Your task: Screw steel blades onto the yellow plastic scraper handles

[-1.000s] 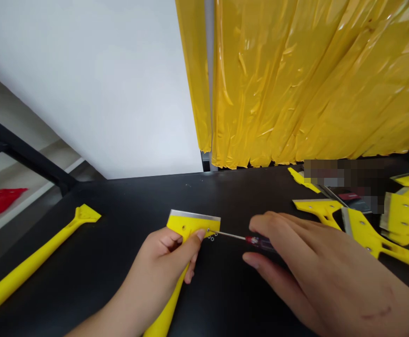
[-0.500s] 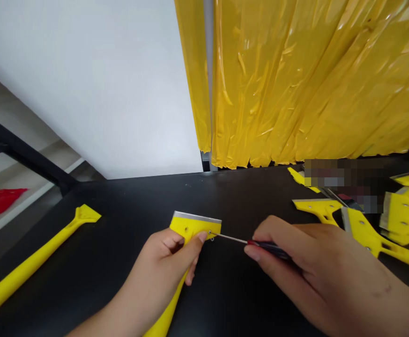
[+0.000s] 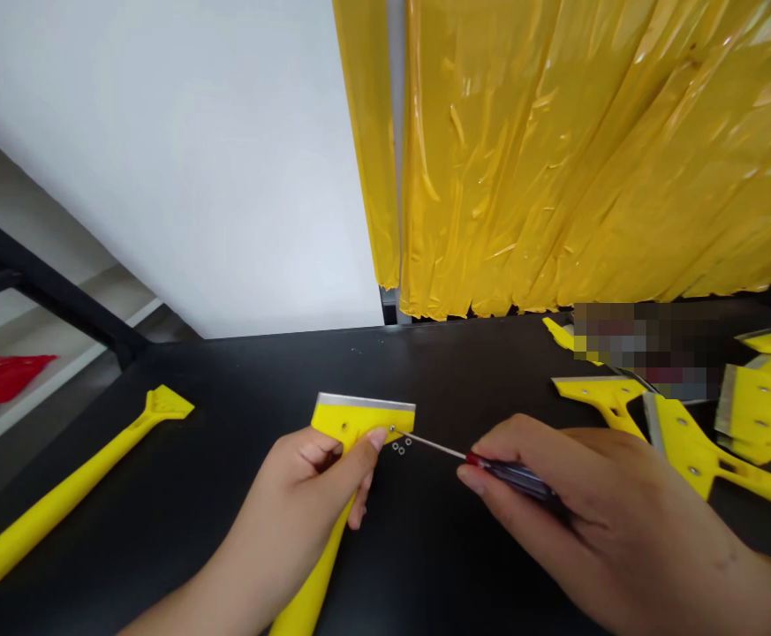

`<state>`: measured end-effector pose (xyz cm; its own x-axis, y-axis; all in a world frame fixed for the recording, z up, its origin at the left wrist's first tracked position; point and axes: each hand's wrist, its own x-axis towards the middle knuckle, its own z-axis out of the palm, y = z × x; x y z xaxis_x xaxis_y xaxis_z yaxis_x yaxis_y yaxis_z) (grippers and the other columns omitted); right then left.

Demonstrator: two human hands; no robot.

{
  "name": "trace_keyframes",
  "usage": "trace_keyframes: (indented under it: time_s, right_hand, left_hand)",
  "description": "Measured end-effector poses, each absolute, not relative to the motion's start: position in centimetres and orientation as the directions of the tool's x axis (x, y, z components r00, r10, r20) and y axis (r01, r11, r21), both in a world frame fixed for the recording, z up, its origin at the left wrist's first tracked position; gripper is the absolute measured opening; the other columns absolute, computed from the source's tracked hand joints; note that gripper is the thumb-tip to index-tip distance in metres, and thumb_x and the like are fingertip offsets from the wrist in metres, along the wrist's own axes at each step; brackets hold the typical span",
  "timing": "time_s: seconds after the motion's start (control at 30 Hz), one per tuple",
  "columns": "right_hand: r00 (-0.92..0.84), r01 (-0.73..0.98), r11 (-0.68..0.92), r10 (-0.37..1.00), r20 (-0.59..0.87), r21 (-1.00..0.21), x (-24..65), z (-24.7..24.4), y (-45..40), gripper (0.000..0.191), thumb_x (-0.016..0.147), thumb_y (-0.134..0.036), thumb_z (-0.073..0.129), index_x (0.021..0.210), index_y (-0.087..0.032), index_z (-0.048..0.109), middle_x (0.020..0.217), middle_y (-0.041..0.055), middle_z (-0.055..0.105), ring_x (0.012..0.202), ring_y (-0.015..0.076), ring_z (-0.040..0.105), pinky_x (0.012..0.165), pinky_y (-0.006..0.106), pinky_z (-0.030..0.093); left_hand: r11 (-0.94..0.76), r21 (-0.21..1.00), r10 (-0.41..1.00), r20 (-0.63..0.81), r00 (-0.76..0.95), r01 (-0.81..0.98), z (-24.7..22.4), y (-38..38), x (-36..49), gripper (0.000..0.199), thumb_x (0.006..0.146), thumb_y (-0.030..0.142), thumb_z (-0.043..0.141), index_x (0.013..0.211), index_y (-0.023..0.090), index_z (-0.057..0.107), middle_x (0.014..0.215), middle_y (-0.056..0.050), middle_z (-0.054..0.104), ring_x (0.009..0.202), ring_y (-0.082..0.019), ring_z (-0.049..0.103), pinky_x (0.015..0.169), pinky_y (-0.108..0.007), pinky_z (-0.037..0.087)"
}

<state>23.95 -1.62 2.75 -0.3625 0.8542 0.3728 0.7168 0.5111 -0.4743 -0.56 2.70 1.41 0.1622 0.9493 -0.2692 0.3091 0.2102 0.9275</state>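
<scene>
My left hand [image 3: 322, 481] is closed around the neck of a yellow scraper [image 3: 359, 417], its thumb pressed near the head. A metal blade [image 3: 368, 402] runs along the scraper's far edge. One hole at the left of the head looks bare, while a small screw [image 3: 392, 429] sits in the right one. Between thumb and fingers my right hand [image 3: 570, 495] grips a screwdriver [image 3: 514, 475] with a dark and red handle; its thin shaft reaches left to the screw. Several small metal nuts or washers [image 3: 402, 450] lie on the black table just beyond the scraper's right side.
Another yellow scraper handle [image 3: 60, 499] without a visible blade lies at the left. More scrapers [image 3: 680, 442] with blades are spread and piled at the right, beside a blurred-out patch. Yellow plastic strips [image 3: 524, 177] and a white panel [image 3: 192, 177] stand behind the black table [image 3: 279, 362].
The scraper head has shifted slightly left and away from me, uncovering the small metal rings on the table. The screwdriver tip stays at the right screw.
</scene>
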Motion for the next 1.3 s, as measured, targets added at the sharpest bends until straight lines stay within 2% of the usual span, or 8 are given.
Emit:
trace_keyframes:
  time_s: [0.23,0.47,0.63,0.77,0.9,0.97,1.07,1.3]
  right_hand:
    - [-0.321,0.608,0.619,0.764,0.559,-0.497,24.7,5.2,-2.3,0.006,0.101,-0.024,0.059,0.097,-0.028,0.061,0.068,-0.0051,0.066,0.049,0.0118,0.059,0.046,0.027,0.041]
    - [-0.263,0.829,0.509,0.720,0.642,-0.231,24.1,6.9,-2.5,0.016,0.108,-0.032,0.048,0.118,-0.026,0.058,0.089,0.0019,0.075,0.070,0.0185,0.072,0.060,0.032,0.050]
    - [-0.327,0.792,0.565,0.714,0.619,-0.233,22.4,8.5,-2.7,0.016,0.106,-0.037,0.058,0.094,-0.026,0.060,0.076,-0.0036,0.069,0.060,0.0132,0.064,0.058,0.028,0.046]
    - [-0.330,0.748,0.603,0.699,0.635,-0.275,21.2,8.9,-2.5,0.036,0.105,-0.042,0.060,0.074,-0.023,0.054,0.058,-0.0058,0.054,0.048,0.0098,0.050,0.051,0.026,0.038]
    - [-0.440,0.817,0.561,0.753,0.489,-0.130,20.2,5.9,-1.3,0.030,0.105,-0.023,0.052,0.076,-0.021,0.055,0.073,0.0006,0.059,0.063,0.0154,0.057,0.059,0.030,0.040]
    - [-0.473,0.852,0.518,0.824,0.310,-0.077,19.8,3.8,-0.8,0.019,0.098,-0.009,0.052,0.101,-0.019,0.068,0.087,0.0040,0.066,0.072,0.0185,0.065,0.062,0.031,0.042]
    - [-0.472,0.876,0.480,0.873,0.127,-0.043,19.4,1.7,-0.4,0.050,0.094,-0.006,0.054,0.138,-0.026,0.063,0.100,0.0039,0.070,0.079,0.0200,0.071,0.062,0.030,0.044]
    - [-0.472,0.881,0.470,0.882,-0.014,-0.057,19.2,0.7,0.4,0.043,0.095,-0.007,0.055,0.132,-0.024,0.068,0.098,0.0047,0.072,0.080,0.0206,0.071,0.061,0.030,0.045]
  left_hand:
    - [0.328,0.945,0.930,-0.324,0.174,0.007,1.5,3.3,-0.7,0.037,0.096,0.046,0.064,0.071,0.018,0.067,0.052,0.000,0.058,0.054,-0.016,0.054,0.058,-0.027,0.047]
    - [0.338,0.916,0.932,-0.294,0.214,-0.216,2.6,2.8,-0.8,0.020,0.101,0.035,0.048,0.098,0.020,0.062,0.087,-0.002,0.065,0.059,-0.014,0.050,0.050,-0.027,0.047]
    - [0.280,0.914,0.959,-0.253,0.128,-0.294,2.9,3.4,-1.5,0.015,0.100,0.031,0.051,0.101,0.018,0.060,0.093,-0.005,0.067,0.063,-0.013,0.053,0.051,-0.025,0.048]
    - [0.214,0.924,0.977,-0.207,0.056,-0.316,2.8,4.1,-1.9,0.011,0.098,0.029,0.057,0.103,0.019,0.060,0.101,-0.008,0.072,0.070,-0.015,0.060,0.056,-0.025,0.052]
    - [0.225,0.931,0.974,-0.207,0.091,-0.287,2.7,4.2,-1.7,0.010,0.097,0.027,0.062,0.103,0.019,0.062,0.102,-0.009,0.074,0.075,-0.016,0.066,0.061,-0.026,0.056]
    - [0.237,0.934,0.970,-0.212,0.120,-0.266,2.7,4.0,-1.6,0.013,0.098,0.029,0.063,0.105,0.018,0.065,0.102,-0.008,0.075,0.076,-0.017,0.068,0.062,-0.026,0.057]
    - [0.248,0.938,0.965,-0.218,0.143,-0.242,2.6,3.9,-1.4,0.016,0.099,0.032,0.064,0.104,0.018,0.068,0.101,-0.007,0.074,0.074,-0.016,0.067,0.060,-0.024,0.056]
    - [0.272,0.938,0.960,-0.248,0.132,-0.213,2.4,4.1,-1.4,0.013,0.097,0.034,0.068,0.102,0.021,0.067,0.106,-0.005,0.075,0.072,-0.014,0.067,0.056,-0.022,0.055]
